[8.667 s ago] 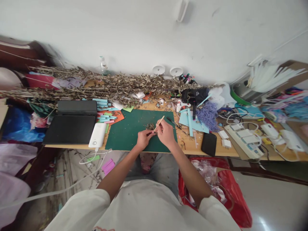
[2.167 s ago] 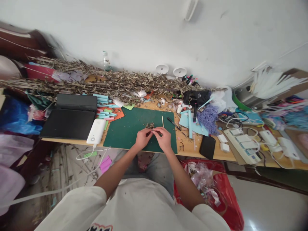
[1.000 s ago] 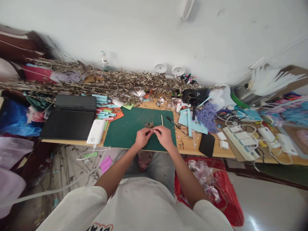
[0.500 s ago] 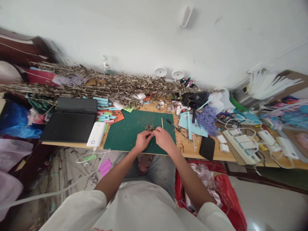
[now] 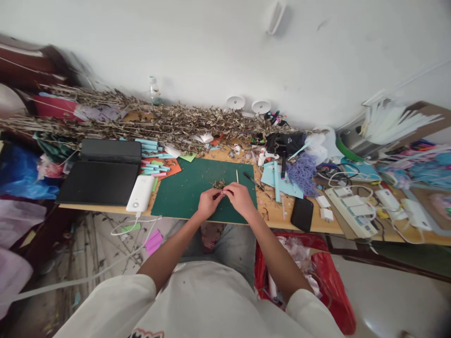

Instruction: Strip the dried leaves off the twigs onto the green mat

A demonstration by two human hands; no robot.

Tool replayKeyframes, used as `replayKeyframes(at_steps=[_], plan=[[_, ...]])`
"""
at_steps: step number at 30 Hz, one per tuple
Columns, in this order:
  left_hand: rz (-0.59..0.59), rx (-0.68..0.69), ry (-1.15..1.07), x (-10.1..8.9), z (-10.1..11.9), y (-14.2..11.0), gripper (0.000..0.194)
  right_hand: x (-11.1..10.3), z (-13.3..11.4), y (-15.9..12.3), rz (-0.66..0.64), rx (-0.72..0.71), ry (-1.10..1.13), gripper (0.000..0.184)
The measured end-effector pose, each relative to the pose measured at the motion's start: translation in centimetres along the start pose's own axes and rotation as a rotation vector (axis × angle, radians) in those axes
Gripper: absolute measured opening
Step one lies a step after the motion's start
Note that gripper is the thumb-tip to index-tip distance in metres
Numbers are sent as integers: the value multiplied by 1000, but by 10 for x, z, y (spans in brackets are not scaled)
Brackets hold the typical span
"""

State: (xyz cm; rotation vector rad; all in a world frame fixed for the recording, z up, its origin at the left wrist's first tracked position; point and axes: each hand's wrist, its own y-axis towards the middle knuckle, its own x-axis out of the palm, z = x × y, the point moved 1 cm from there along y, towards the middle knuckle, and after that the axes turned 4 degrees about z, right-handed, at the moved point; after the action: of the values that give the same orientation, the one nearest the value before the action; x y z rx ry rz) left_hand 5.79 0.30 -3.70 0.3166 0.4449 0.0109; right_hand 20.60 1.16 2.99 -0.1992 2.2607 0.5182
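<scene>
My left hand (image 5: 209, 203) and my right hand (image 5: 238, 199) meet fingertip to fingertip over a green cutting mat (image 5: 183, 188). Both are closed in a pinch, and whatever sits between the fingers is too small to make out. Just beyond the fingertips lies a small heap of dried plant bits (image 5: 218, 183) on the mat. A thin pale stick (image 5: 237, 176) rests on the mat past my right hand, with a black pen (image 5: 252, 180) to the right of it.
Dried stalks (image 5: 197, 119) stretch along the back of the desk. On the left are a black tablet case (image 5: 98, 182) and a white power bank (image 5: 140, 193). To the right lie purple yarn (image 5: 302, 173), a black phone (image 5: 302, 214) and a power strip (image 5: 350, 213). Below hangs a red bag (image 5: 333, 291).
The view has shifted slightly. My hands stay together over the mat in nearly the same pinch.
</scene>
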Motion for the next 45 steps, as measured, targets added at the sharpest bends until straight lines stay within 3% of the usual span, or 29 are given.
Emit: replayKeyframes(at_steps=[9,18,23,29,33,38,42,45], plan=[[10,27,-11,-2,4,0,14,14,-3,-18,75,-21,-160,24],[25,16,8,0,1,1,12,22,2,-19,218,210,190,17],[0,30,1,-2,3,0,12,20,-3,-21,207,114,108,15],[-4,7,-8,-3,4,0,12,11,-1,-17,107,44,25,20],[30,-31,-16,0,3,0,13,-1,17,-1,144,258,-182,25],[44,-24,10,1,3,0,13,8,32,21,-36,533,-513,29],[53,-30,-13,1,3,0,14,7,32,26,-4,599,-508,17],[55,-47,-31,1,2,-1,15,-12,29,19,156,553,-275,10]])
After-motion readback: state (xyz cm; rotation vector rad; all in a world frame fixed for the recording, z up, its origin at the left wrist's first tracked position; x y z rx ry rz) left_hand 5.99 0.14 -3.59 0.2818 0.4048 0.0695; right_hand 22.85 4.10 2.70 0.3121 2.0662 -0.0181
